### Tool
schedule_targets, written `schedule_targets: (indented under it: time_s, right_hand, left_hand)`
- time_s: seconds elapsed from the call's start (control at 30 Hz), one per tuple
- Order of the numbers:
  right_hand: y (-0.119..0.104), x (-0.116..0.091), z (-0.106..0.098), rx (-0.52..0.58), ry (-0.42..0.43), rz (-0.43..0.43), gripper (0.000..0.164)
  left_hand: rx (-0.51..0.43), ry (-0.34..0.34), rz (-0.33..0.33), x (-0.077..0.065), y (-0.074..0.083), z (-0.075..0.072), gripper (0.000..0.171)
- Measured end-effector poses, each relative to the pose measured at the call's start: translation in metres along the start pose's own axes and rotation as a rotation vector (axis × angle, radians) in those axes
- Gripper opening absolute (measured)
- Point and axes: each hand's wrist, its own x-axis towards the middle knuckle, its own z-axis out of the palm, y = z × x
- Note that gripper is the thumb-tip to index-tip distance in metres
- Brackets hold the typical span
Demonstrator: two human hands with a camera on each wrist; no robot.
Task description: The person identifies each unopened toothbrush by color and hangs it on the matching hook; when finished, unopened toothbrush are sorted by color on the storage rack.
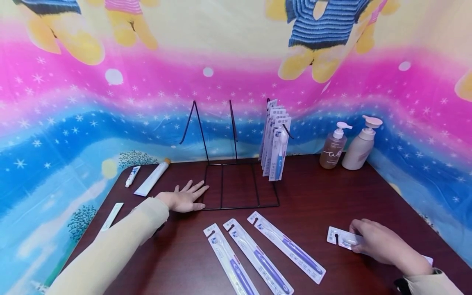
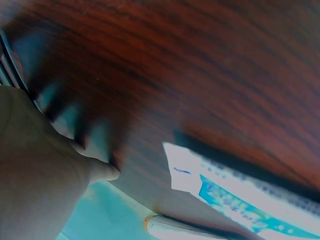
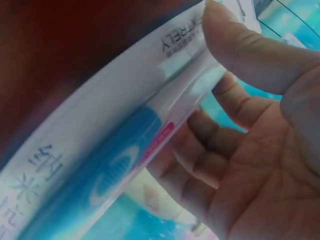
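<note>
My right hand [image 1: 380, 239] grips a packaged toothbrush [image 1: 341, 238] over the right side of the table; the right wrist view shows its blue handle [image 3: 115, 165] behind clear plastic, thumb on one edge. With fingers spread, my left hand [image 1: 186, 198] is at the left side of a black wire rack [image 1: 241, 207], fingertips at its base. Several packaged toothbrushes [image 1: 279, 155] hang from the rack's right hook, the front one blue; the other two hooks carry nothing. Before the rack lie three purple packaged toothbrushes, left [image 1: 232, 260], middle [image 1: 258, 256] and right [image 1: 287, 248].
On the left lie a large white tube [image 1: 153, 178] with an orange cap, a small tube [image 1: 132, 176] and a narrow pale item [image 1: 112, 216] partly behind my sleeve. Two pump bottles, brown [image 1: 333, 149] and grey [image 1: 359, 147], stand back right. A printed cloth [image 1: 169, 69] surrounds the table.
</note>
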Motion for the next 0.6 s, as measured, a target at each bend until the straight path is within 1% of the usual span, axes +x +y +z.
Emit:
schedule_targets:
  time_s: [0.07, 0.13, 0.2, 0.27, 0.37, 0.47, 0.6]
  right_hand:
    - [-0.004, 0.000, -0.008, 0.029, -0.008, 0.001, 0.031]
    - [-0.009, 0.000, -0.017, 0.049, 0.003, -0.001, 0.029]
    - [-0.016, 0.001, -0.028, 0.049, 0.034, -0.015, 0.027]
    - [-0.024, 0.001, -0.040, 0.046, 0.089, -0.032, 0.026]
    - [-0.038, 0.002, -0.061, 0.056, 0.176, -0.031, 0.026]
    - [-0.053, 0.005, -0.079, 0.110, 0.282, -0.038, 0.026]
    - [-0.075, 0.014, -0.094, 0.215, 0.418, -0.057, 0.029]
  left_hand:
    - [0.000, -0.001, 0.000, 0.000, 0.000, 0.000, 0.073]
    - [-0.003, -0.002, 0.001, 0.000, 0.001, 0.000, 0.073]
    - [-0.006, -0.004, 0.002, 0.000, 0.002, 0.000, 0.073]
    - [-0.002, -0.008, 0.002, 0.000, 0.002, 0.000, 0.074]
    - [-0.002, -0.010, 0.004, 0.000, 0.001, 0.000, 0.074]
    - [0.005, -0.009, 0.004, 0.000, 0.000, 0.000, 0.074]
    - [0.007, -0.004, 0.006, 0.000, 0.000, 0.000, 0.074]
